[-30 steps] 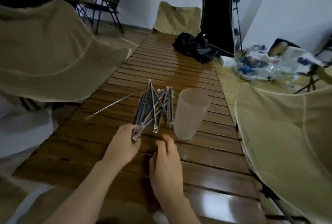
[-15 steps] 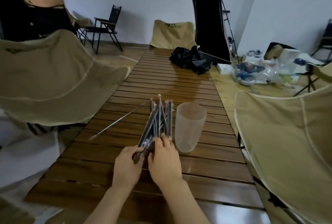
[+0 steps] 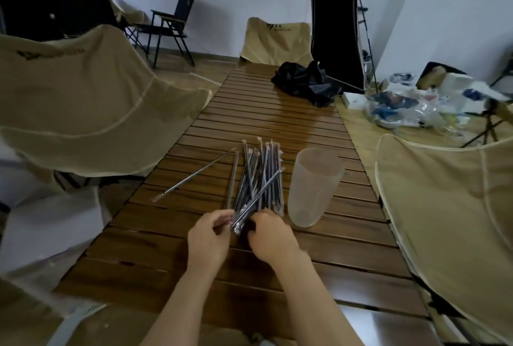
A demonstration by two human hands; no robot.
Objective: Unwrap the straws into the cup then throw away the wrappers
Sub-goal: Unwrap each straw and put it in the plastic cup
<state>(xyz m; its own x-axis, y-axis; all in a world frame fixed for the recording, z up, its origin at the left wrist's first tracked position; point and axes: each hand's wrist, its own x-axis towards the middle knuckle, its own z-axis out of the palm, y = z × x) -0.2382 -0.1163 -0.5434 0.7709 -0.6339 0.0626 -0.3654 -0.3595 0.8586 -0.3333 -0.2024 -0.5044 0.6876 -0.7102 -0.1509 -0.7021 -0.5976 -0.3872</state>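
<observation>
Both forearms are bare from wrist to the frame's lower edge, with no sleeve, watch, bracelet or ring showing; the left hand (image 3: 208,240) and right hand (image 3: 270,237) wear no gloves, and fingernails are too blurred to make out, toward 6 o'clock

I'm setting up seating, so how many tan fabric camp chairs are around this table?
3: one tan chair left of the table, one at its far end, one on the right. More may sit out of view.
</observation>
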